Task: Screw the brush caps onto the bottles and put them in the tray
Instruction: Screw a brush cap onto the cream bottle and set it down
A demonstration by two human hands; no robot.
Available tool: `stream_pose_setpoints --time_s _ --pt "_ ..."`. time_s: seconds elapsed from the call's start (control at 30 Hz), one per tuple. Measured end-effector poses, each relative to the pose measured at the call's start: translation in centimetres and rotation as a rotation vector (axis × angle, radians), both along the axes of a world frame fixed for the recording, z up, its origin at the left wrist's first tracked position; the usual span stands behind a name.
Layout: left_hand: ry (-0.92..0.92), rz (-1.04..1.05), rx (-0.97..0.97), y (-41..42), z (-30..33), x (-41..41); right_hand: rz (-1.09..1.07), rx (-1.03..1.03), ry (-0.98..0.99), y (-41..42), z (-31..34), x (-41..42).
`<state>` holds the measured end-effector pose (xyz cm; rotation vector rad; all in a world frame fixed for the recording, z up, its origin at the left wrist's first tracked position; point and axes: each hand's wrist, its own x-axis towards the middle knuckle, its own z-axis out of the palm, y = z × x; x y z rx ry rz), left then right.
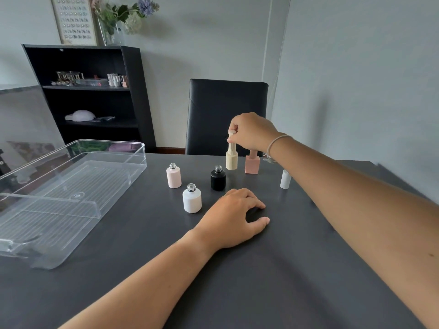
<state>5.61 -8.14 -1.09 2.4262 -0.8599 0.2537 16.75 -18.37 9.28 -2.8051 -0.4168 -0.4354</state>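
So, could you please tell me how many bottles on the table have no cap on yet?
3: the pale pink bottle nearest the tray, the white bottle in front of it, and the black bottle just beyond the left hand. None seems hidden.

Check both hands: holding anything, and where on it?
Right hand pinches the cream bottle's cap near its top. Left hand rests on the table, holding nothing.

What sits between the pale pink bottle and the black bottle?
Nothing directly: bare dark table separates pale pink bottle and black bottle; the white bottle stands nearer the camera, head view.
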Motion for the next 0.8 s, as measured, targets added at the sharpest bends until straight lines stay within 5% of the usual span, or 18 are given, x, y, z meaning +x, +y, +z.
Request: stream_pose_setpoints --time_s 0.5,0.8 --pt "0.006 0.002 -0.008 0.1 -0.1 0.1 -0.035 -0.065 -0.07 0.1 -1.7 0.1" --pt "-0.008 0.004 0.0 0.1 -0.1 0.2 -0.016 0.29 -0.288 -2.7 -1.5 -4.1"
